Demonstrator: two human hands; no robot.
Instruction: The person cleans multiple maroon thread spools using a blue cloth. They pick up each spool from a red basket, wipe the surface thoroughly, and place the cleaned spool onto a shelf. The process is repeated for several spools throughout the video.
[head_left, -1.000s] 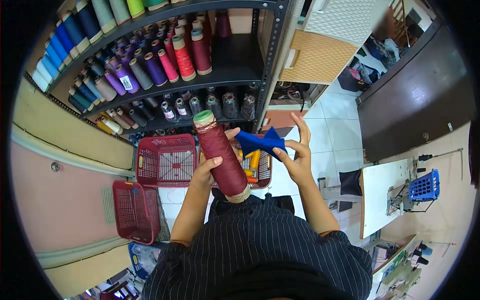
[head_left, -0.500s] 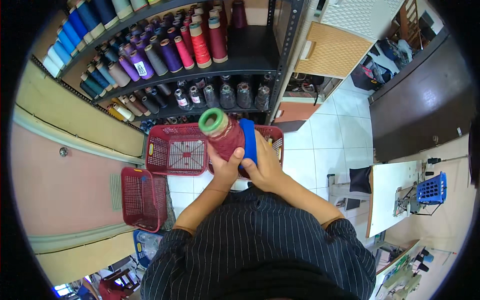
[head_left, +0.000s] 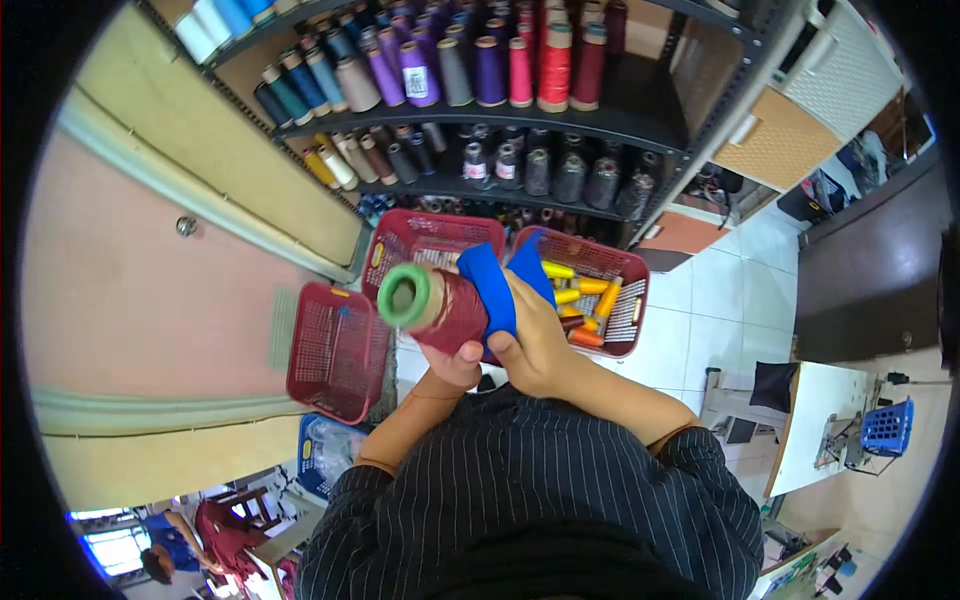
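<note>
A dark red thread cone [head_left: 458, 312] with a green ring at its end lies tilted in front of my body, that end pointing left. My left hand [head_left: 450, 366] grips it from below, thumb along the thread. Wrapped over the cone's other end is a blue cloth [head_left: 488, 287], one corner sticking up. My right hand [head_left: 537, 340] is closed on the cloth against the cone, and the end under it is hidden. Beyond my hands stands a red basket [head_left: 640, 272] with several yellow and orange thread cones [head_left: 592, 286].
A black shelf [head_left: 630, 110] holds rows of colored thread cones. Another red basket [head_left: 440, 222] is below it, and a third red basket [head_left: 338, 352] stands at the left near a pink door [head_left: 190, 310]. A white sewing table [head_left: 825, 420] is at the right. Another person [head_left: 175, 550] is at far lower left.
The surroundings have shifted right in view, showing more of the basket of yellow cones. The cone has tipped further left and lower, and a cloth corner now stands up beside my right hand.
</note>
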